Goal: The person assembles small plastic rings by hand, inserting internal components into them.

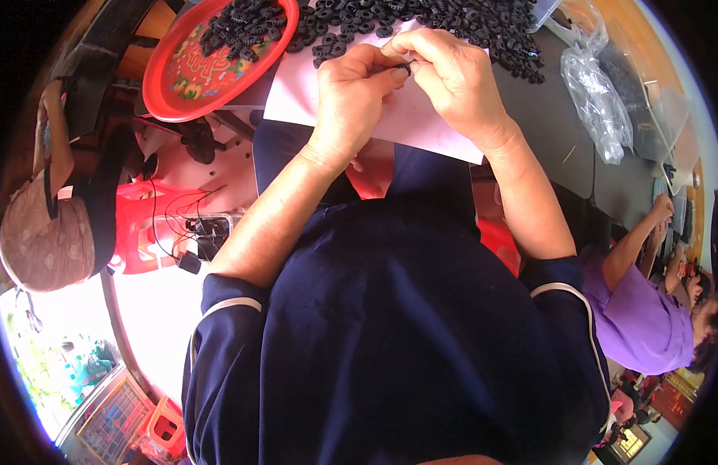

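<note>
My left hand point(353, 93) and my right hand point(456, 77) meet over a white sheet point(297, 93) at the table's near edge. Between their fingertips is a small black plastic part point(406, 68), mostly covered by the fingers. Both hands are closed in a pinch on it. Just beyond them spreads a heap of similar black plastic parts point(498, 31). To the left, a round red tray point(169, 101) with a printed pattern holds more of these parts point(246, 31).
Clear plastic bags point(595, 101) lie on the dark tabletop point(529, 116) at the right. A person in purple point(646, 310) works at the far right, and another person's arm point(56, 139) shows at the left. A black cable point(161, 225) hangs below the table.
</note>
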The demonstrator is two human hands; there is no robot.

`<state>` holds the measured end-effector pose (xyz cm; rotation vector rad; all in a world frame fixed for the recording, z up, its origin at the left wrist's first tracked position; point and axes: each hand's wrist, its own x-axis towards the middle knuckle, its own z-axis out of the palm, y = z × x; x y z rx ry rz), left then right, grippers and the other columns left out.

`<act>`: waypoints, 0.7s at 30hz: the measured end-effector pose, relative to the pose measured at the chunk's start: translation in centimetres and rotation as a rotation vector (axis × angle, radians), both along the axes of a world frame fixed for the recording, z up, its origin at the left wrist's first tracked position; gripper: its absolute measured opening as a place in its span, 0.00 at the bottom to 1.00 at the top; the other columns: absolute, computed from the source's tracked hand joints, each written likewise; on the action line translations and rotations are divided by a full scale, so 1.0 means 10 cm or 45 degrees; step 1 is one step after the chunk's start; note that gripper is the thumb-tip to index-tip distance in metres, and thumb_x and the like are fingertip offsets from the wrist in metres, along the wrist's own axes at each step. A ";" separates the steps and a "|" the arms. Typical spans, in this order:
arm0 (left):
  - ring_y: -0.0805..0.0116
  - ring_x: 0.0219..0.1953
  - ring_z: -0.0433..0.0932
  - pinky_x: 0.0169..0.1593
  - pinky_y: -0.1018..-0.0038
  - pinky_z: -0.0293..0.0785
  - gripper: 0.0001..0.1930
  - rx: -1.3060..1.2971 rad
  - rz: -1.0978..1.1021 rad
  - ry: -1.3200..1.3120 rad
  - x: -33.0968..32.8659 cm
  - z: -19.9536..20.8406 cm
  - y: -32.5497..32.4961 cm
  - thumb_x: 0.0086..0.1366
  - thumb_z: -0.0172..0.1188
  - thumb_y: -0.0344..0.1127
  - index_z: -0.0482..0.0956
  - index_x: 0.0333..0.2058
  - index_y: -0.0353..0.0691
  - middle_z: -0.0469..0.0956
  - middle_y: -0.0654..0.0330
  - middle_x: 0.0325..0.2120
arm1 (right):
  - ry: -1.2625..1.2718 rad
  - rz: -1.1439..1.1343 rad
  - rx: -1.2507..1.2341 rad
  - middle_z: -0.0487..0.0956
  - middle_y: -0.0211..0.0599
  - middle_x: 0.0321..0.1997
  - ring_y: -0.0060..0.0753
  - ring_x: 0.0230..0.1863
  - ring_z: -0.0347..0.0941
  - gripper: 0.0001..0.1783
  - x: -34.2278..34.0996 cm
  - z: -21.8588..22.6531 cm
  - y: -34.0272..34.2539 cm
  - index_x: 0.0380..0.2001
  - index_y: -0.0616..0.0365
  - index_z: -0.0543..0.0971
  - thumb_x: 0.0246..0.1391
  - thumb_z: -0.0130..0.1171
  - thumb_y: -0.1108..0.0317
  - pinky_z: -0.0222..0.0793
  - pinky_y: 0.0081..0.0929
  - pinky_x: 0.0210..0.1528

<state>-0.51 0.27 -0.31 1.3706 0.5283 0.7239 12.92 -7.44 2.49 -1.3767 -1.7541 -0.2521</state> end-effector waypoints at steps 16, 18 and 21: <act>0.80 0.22 0.72 0.27 0.81 0.68 0.06 0.047 -0.013 0.048 0.00 -0.03 0.01 0.58 0.61 0.24 0.80 0.34 0.29 0.78 0.63 0.22 | 0.282 -0.011 -0.170 0.81 0.38 0.27 0.40 0.31 0.80 0.12 0.00 -0.01 -0.01 0.31 0.59 0.78 0.42 0.51 0.84 0.76 0.30 0.34; 0.80 0.22 0.71 0.26 0.81 0.67 0.05 0.064 -0.039 0.053 0.03 0.01 0.00 0.58 0.61 0.24 0.80 0.33 0.29 0.78 0.63 0.21 | 0.274 -0.001 -0.175 0.81 0.38 0.27 0.40 0.32 0.81 0.13 0.06 0.00 0.00 0.31 0.59 0.78 0.42 0.51 0.84 0.76 0.30 0.34; 0.76 0.20 0.72 0.26 0.76 0.68 0.05 0.178 0.035 0.119 0.04 -0.01 0.07 0.54 0.62 0.26 0.80 0.28 0.30 0.76 0.60 0.17 | 0.269 0.035 -0.187 0.81 0.39 0.27 0.40 0.31 0.81 0.14 0.03 0.04 0.01 0.32 0.56 0.79 0.41 0.50 0.82 0.76 0.32 0.34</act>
